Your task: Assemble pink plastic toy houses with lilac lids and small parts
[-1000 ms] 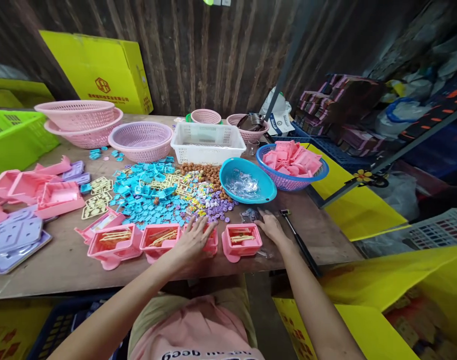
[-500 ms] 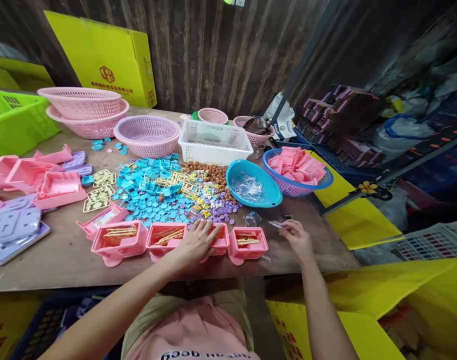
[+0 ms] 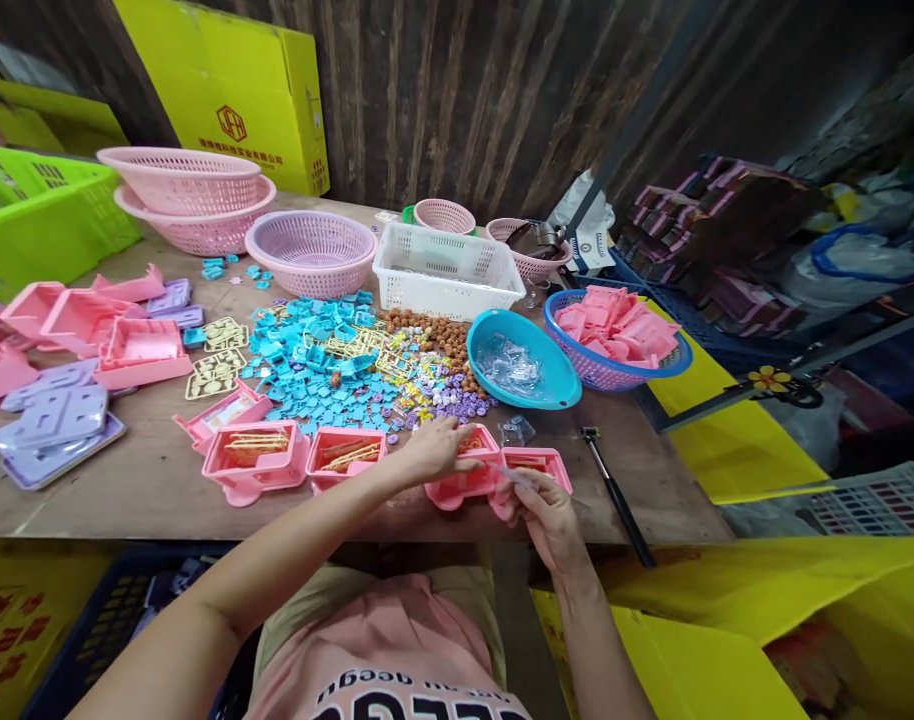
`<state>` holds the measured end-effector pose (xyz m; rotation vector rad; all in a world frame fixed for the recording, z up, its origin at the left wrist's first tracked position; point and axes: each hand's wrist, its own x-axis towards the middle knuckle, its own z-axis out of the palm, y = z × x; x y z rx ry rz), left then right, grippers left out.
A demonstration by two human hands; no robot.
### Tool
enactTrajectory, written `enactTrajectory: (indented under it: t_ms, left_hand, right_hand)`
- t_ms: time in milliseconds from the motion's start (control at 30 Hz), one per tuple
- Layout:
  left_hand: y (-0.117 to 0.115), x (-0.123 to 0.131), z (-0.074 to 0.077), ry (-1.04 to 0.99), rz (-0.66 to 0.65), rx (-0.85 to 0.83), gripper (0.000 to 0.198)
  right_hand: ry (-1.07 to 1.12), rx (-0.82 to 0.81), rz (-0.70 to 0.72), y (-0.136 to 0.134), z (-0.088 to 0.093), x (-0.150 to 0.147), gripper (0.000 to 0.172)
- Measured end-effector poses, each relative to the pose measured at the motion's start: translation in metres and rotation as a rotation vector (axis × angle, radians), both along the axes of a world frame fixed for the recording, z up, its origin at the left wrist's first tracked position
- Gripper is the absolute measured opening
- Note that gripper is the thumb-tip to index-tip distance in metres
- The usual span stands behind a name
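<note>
My left hand (image 3: pixel 436 450) reaches over the third pink box (image 3: pixel 446 492) in a row along the table's front, its fingers stretched out and apart, with no object visible in them. My right hand (image 3: pixel 551 515) pinches a small, thin, pale see-through piece (image 3: pixel 518 477) in front of the rightmost pink box (image 3: pixel 553 466), partly hiding that box. Yellowish sticks lie inside the leftmost pink box (image 3: pixel 256 465) and the second pink box (image 3: pixel 346 470). Right of my right hand lies a hammer (image 3: pixel 614 490) with a black handle.
Behind the boxes spread loose blue parts (image 3: pixel 307 375), purple discs (image 3: pixel 457 398) and brown pieces (image 3: pixel 434 335). A tilted blue bowl (image 3: pixel 566 385) holds clear parts; a basket (image 3: pixel 674 368) holds pink ones. Purple panels (image 3: pixel 56 425) lie left, a white basket (image 3: pixel 449 290) behind.
My right hand has moved left with the pale piece to the rightmost box, leaving the hammer in view. My left hand has shifted right over the third box. The view has shifted.
</note>
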<state>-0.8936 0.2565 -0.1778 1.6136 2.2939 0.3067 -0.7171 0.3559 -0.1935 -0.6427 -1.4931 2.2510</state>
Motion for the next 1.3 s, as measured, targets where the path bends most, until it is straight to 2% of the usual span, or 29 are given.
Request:
enactTrajectory:
  t_ms: [100, 167, 233, 300, 400, 467, 567, 733, 1067, 1300]
  left_hand:
    - [-0.007, -0.02, 0.003, -0.108, 0.003, -0.03, 0.058]
    - [-0.015, -0.036, 0.005, -0.152, -0.043, -0.048, 0.057]
    - [-0.021, -0.048, 0.006, -0.186, -0.099, -0.07, 0.058]
    - [-0.024, -0.055, 0.007, -0.19, -0.136, -0.106, 0.058]
    - [-0.025, -0.059, 0.007, -0.179, -0.146, -0.153, 0.054]
    - [-0.025, -0.06, 0.008, -0.183, -0.15, -0.159, 0.051]
    - [-0.025, -0.06, 0.008, -0.19, -0.155, -0.155, 0.047]
    - [-0.025, -0.06, 0.008, -0.178, -0.136, -0.16, 0.041]
    - [-0.025, -0.061, 0.01, -0.208, -0.146, -0.141, 0.039]
    - [-0.024, -0.061, 0.013, -0.221, -0.153, -0.148, 0.038]
  right_hand:
    - [-0.014, 0.005, 0.094, 0.002, 0.005, 0.002, 0.032]
    - [-0.038, 0.092, 0.032, -0.002, 0.005, -0.004, 0.03]
    - [-0.077, 0.227, -0.095, -0.009, 0.002, -0.016, 0.026]
    - [-0.124, 0.387, -0.196, -0.017, -0.001, -0.03, 0.029]
    - [-0.235, 0.715, -0.28, -0.027, -0.005, -0.051, 0.032]
    - [-0.303, 0.873, -0.309, -0.032, -0.006, -0.061, 0.03]
    - [-0.363, 0.998, -0.36, -0.037, -0.01, -0.07, 0.037]
    - [-0.518, 1.343, -0.274, -0.041, -0.018, -0.073, 0.04]
    - [-0.536, 1.475, -0.16, -0.033, -0.008, -0.071, 0.036]
    - [-0.624, 1.581, -0.098, -0.031, -0.009, -0.069, 0.034]
